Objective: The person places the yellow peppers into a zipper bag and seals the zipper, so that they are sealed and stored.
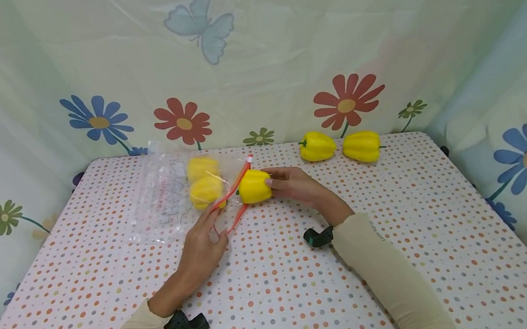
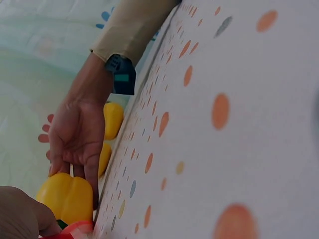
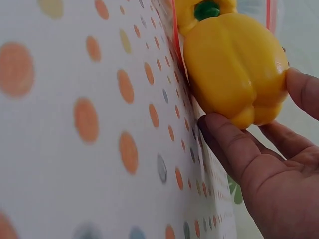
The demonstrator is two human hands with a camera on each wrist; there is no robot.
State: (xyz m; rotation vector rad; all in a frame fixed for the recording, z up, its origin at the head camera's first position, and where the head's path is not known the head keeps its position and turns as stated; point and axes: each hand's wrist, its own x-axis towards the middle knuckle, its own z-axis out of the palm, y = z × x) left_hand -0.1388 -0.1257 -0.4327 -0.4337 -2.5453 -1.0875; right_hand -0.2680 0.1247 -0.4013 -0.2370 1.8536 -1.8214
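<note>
Fingers of right hand [image 1: 297, 186] grasping one pepper [image 1: 254, 187] at red rim [image 1: 240, 175] of bag [image 1: 146, 195], left hand [image 1: 202, 247] gripping rim, more peppers [image 1: 205, 189] inside.

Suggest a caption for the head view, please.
Left hand holds clear zip bag open; right hand holds yellow bell pepper at its mouth.

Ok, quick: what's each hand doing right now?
Left hand: holding the clear bag by its red-edged opening.
Right hand: holding a yellow bell pepper at that opening.

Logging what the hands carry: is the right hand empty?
No, the right hand holds a yellow pepper at the mouth of the clear bag.
</note>
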